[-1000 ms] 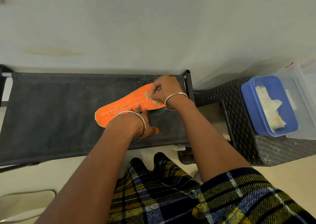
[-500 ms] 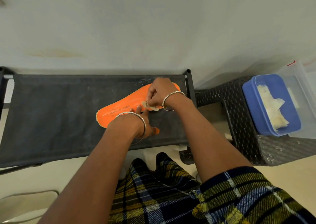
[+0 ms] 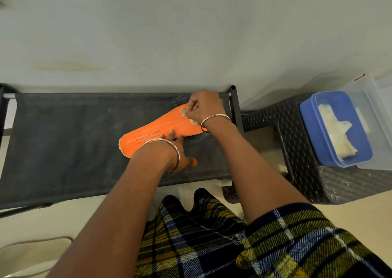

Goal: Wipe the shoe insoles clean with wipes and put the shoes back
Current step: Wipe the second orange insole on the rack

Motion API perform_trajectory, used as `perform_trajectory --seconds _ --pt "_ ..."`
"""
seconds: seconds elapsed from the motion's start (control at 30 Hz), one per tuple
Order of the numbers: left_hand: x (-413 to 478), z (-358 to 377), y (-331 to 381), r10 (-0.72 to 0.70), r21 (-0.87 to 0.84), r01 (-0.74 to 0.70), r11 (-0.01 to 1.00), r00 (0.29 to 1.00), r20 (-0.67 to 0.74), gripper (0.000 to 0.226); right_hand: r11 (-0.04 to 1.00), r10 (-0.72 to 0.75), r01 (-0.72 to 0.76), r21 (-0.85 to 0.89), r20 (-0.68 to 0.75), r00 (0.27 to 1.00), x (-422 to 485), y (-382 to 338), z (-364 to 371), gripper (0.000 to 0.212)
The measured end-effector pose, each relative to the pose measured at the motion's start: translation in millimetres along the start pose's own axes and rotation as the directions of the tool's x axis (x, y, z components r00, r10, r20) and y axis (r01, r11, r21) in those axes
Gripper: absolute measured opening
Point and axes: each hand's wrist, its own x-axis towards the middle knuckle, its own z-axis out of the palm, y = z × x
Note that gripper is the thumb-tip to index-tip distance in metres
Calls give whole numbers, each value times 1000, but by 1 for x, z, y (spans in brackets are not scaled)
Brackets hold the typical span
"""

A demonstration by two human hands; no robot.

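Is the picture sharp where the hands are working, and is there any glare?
Head view: orange insole, left hand and right hand look sharp, the insole's print only partly readable. Head view: soft even light, no glare, a faint shadow on the wall.

The orange insole (image 3: 161, 127) has small dark letters printed on it. They sit in two short rows near its rounded end on the left. The bigger row may start with an A, but the letters are too small and blurry to read. The wrist of the left hand (image 3: 179, 150) covers the bottom of them.
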Motion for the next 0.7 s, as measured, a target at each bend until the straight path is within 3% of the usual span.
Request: perform_trajectory --seconds 0.07,0.23,0.37,0.43,0.5,0.6,0.7 --pt "-1 0 1 -2 3 2 1000 1000 -2 87 1000 17 -16 21 -20 1000 0 2 -3 3" --pt "-2 -1 3 3 -6 -3 1000 1000 -9 87 991 -77 104 -79 286 955 -8 -6 0 11" --pt "-1 -1 3 -3 12 3 1000 1000 6 86 1000 0 0 -8 -9 1000 0 1 4 5" --pt "-1 -1 3 -7 14 7 1000 1000 6 86 999 34 -33 18 -65 997 0 3 3 11" --pt "-1 -1 2 -8 12 8 1000 1000 10 86 1000 -4 4 7 10 1000 -2 0 2 3" --pt "-1 -1 2 -4 -6 4 1000 1000 -5 87 997 -59 69 -32 234 970 -7 -7 3 9" --pt "0 0 1 -3 -8 3 1000 1000 -2 87 999 -22 28 -37 144 989 -3 -5 6 4"
